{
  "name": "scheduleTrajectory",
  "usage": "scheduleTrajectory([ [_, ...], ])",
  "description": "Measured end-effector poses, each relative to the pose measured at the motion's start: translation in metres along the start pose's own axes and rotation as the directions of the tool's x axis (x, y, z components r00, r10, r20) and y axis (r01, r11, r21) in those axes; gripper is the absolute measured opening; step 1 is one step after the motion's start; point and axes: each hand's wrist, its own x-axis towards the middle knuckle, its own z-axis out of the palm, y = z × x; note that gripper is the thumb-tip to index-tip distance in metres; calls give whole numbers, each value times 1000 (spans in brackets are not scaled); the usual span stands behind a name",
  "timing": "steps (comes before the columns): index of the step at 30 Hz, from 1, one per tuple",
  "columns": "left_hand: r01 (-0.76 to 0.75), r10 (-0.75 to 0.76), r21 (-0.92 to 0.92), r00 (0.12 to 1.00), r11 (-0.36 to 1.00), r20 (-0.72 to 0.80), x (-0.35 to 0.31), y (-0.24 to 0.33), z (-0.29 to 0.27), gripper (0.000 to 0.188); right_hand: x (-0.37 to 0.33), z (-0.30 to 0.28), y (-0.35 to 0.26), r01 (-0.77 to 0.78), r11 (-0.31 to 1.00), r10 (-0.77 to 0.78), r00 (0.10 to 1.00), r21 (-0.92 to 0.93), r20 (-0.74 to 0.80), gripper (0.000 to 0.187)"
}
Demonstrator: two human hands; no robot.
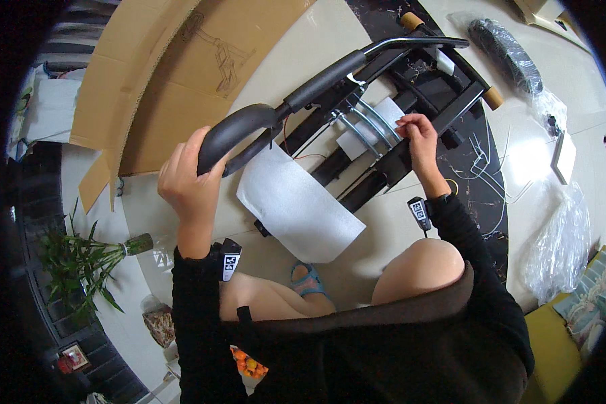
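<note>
A black metal exercise-machine frame [377, 176] lies in front of me with a foam-padded handlebar [239, 128] curving toward my left. My left hand [190, 172] is wrapped round the handlebar's padded end. Across the middle of the frame run several shiny metal rods or springs [365, 135]. At their right end is my right hand [421, 138], its thumb and fingers pinched together; whatever lies between the fingertips is too small to make out. A white foam sheet [296, 205] hangs over the near part of the frame, with a smaller white piece [350, 143] under the rods. Thin red wires show beside them.
An opened cardboard box [161, 128] stands at the left, near a potted-looking green plant [81, 262]. On the right lie a plastic-wrapped black part [508, 54], loose white ties [481, 161] and clear plastic wrapping [555, 242]. A yellow cushion or seat [555, 347] fills the lower right.
</note>
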Motion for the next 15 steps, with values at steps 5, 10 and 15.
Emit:
scheduleTrajectory([
  [5,6,-6,39,1000,999,6,1,-1,6,47,-26,29,3,76,946,69,903,-316,424,18],
  [10,-5,6,10,1000,1000,-15,0,-2,10,46,-79,67,19,518,700,36,662,-492,748,38],
  [15,-51,51,2,996,999,-69,0,-5,11,48,-107,91,42,586,535,327,521,-609,788,54],
])
